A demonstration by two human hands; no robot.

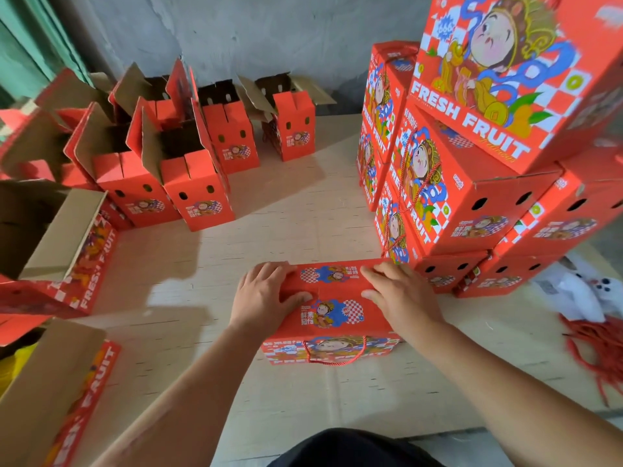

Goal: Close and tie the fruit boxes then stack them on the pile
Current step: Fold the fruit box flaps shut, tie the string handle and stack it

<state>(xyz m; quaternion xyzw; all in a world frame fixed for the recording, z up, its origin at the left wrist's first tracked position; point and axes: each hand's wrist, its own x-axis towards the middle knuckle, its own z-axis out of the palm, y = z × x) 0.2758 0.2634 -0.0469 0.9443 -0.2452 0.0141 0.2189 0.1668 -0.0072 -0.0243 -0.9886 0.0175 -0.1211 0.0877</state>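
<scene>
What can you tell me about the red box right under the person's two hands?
The red box looks like printed cardboard, with a cartoon figure, checkered patches and Chinese lettering. Its top flaps are closed. A red cord handle hangs on its near side. It stands on a cardboard-covered floor, beside the stacked pile. The left hand and right hand press on its top.

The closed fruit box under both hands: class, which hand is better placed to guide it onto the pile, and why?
Probably the right hand. It rests on the closed box at the end beside the stacked pile; the left hand presses the far end.
</scene>
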